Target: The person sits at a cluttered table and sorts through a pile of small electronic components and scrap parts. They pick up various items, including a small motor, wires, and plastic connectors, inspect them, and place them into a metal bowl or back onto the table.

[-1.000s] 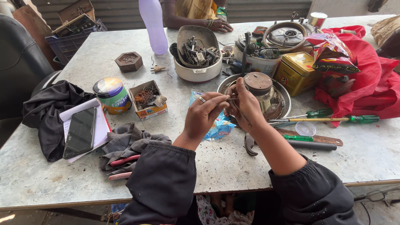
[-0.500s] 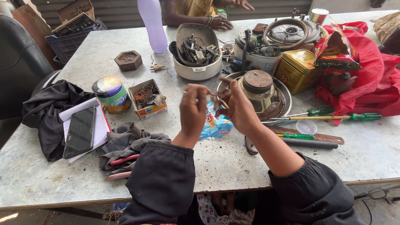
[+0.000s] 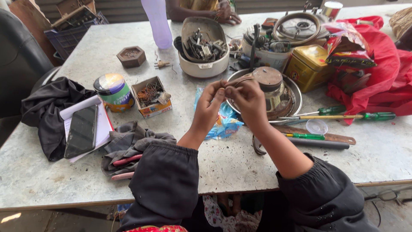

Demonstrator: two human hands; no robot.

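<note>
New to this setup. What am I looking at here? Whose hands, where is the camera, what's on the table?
There is no machine: a person wears one camera on the head, looking down at their own hands. The left hand and right hand meet above the table, pinching something small and thin between the fingertips; what it is, I cannot tell. Below them lie a blue wrapper and a metal dish. Left are a small box of parts, a tin and a phone; right are screwdrivers. Another person's hand rests at the far edge.
</note>
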